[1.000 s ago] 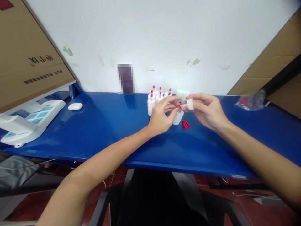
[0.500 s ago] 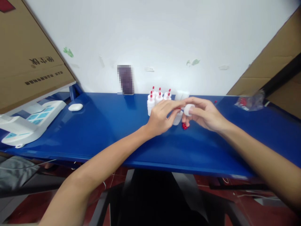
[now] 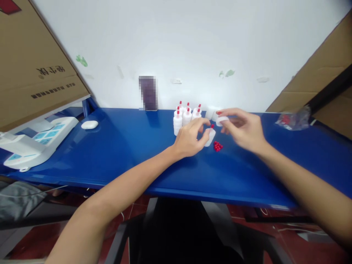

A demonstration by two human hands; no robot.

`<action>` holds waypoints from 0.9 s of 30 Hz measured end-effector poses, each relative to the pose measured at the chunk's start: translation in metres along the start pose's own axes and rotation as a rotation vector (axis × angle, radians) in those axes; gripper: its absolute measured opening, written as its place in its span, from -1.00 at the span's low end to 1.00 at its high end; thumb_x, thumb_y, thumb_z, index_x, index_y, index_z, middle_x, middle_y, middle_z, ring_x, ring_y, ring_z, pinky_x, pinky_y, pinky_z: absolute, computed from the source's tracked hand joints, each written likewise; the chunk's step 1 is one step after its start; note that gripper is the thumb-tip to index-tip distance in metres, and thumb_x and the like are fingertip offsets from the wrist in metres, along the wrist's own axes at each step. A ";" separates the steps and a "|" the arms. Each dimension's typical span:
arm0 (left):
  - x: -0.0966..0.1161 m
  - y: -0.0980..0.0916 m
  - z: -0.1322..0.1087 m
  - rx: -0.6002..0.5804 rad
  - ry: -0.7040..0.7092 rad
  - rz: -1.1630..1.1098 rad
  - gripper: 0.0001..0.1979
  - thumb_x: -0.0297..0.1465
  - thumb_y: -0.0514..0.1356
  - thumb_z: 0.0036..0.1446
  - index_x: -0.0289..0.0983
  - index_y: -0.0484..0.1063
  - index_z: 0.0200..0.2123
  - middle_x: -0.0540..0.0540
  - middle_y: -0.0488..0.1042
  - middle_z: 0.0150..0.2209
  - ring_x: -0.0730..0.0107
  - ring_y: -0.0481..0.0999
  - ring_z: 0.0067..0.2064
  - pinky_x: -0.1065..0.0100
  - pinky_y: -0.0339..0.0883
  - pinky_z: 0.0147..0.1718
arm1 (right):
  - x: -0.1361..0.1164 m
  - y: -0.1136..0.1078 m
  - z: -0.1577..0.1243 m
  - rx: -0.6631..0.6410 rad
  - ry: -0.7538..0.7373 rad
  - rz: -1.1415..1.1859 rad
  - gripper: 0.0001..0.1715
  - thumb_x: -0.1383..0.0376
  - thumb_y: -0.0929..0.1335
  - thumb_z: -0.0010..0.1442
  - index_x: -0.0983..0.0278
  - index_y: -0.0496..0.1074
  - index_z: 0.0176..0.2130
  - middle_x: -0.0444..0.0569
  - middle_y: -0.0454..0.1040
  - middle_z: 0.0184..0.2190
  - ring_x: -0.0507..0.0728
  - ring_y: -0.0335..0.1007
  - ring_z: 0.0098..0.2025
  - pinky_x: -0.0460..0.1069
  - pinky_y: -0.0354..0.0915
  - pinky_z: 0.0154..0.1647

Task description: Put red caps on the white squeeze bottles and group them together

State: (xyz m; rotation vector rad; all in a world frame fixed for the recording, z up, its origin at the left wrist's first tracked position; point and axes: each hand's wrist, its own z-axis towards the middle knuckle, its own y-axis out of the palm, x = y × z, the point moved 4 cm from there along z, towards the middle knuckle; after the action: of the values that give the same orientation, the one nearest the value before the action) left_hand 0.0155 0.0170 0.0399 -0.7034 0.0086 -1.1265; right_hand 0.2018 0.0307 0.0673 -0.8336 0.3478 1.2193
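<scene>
Head view shows me the left hand point(image 3: 191, 138) curled, with a gap between thumb and forefinger, beside a bottle point(image 3: 210, 138) with a red tip point(image 3: 212, 127) at its top; I cannot tell whether it grips either. I see the right hand point(image 3: 244, 128) pinching a white cap point(image 3: 222, 121) just above the bottle's right side. Small red beads point(image 3: 218, 146) lie beside the bottle on the blue table point(image 3: 132, 146), and capped bottles point(image 3: 187, 118) stand behind the left hand.

1. cardboard box point(image 3: 24, 47) at left: one line of large dark characters point(image 3: 51, 70), wording not legible.
2. same box: small round mark point(image 3: 41, 77) beneath the large print, too small to tell.
3. same box: lower line of smaller dark characters point(image 3: 48, 92), illegible.
</scene>
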 end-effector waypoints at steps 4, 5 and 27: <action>0.010 0.005 -0.003 -0.205 0.219 0.026 -0.79 -0.40 0.01 0.36 -0.27 0.44 -0.22 -0.04 0.52 -0.35 0.45 0.48 -0.34 0.38 0.37 -0.29 | -0.004 0.008 -0.010 0.056 -0.245 -0.263 -0.81 0.31 0.42 0.26 0.17 0.62 -0.12 0.08 0.60 0.04 0.25 0.61 -0.07 0.15 0.57 -0.15; 0.013 0.006 -0.005 -0.242 0.261 0.047 -0.79 -0.41 0.02 0.36 -0.27 0.45 -0.22 -0.05 0.53 -0.33 0.45 0.50 -0.32 0.38 0.37 -0.29 | -0.004 0.009 -0.011 0.053 -0.266 -0.287 -0.78 0.32 0.42 0.26 0.17 0.62 -0.08 0.09 0.58 0.07 0.27 0.60 -0.03 0.17 0.57 -0.12; 0.016 0.024 -0.013 -0.522 0.331 0.370 -0.68 -0.34 0.00 0.39 -0.25 0.55 -0.06 -0.08 0.59 -0.11 0.42 0.54 -0.36 0.35 0.19 -0.52 | -0.013 0.013 -0.013 -0.043 -0.316 -0.322 -0.68 0.38 0.42 0.11 0.11 0.51 -0.11 -0.02 0.57 -0.23 0.24 0.50 -0.22 0.20 0.48 -0.14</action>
State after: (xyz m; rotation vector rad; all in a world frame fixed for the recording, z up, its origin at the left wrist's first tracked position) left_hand 0.0378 0.0029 0.0229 -0.9209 0.7088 -0.8715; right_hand 0.1876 0.0139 0.0617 -0.6876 -0.0687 1.0369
